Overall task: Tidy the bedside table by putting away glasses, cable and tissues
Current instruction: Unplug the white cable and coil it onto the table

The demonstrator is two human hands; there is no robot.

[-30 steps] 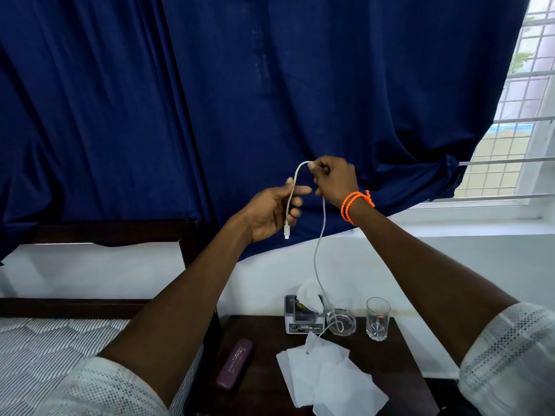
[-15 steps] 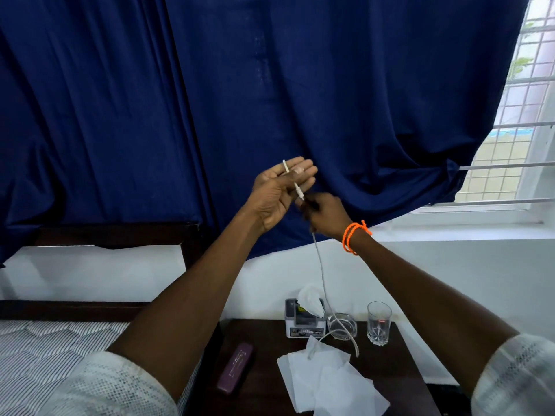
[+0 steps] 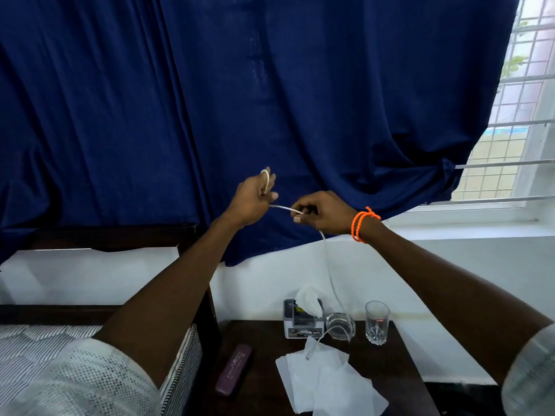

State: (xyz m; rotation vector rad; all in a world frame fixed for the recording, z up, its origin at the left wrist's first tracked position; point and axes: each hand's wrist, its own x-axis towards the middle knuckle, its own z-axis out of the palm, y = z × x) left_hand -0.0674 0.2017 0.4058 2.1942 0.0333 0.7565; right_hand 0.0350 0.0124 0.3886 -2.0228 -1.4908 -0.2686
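Thin white charging cable (image 3: 329,265) runs from a loop gripped in the left hand (image 3: 252,202), across to the pinching right hand (image 3: 322,213), then hangs to loose white tissues (image 3: 327,382) on the dark wooden bedside table (image 3: 387,373) beside a purple glasses case (image 3: 233,369).

Tissue box (image 3: 303,331) label too blurred

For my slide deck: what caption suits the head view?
Both hands wind a white cable above the bedside table.
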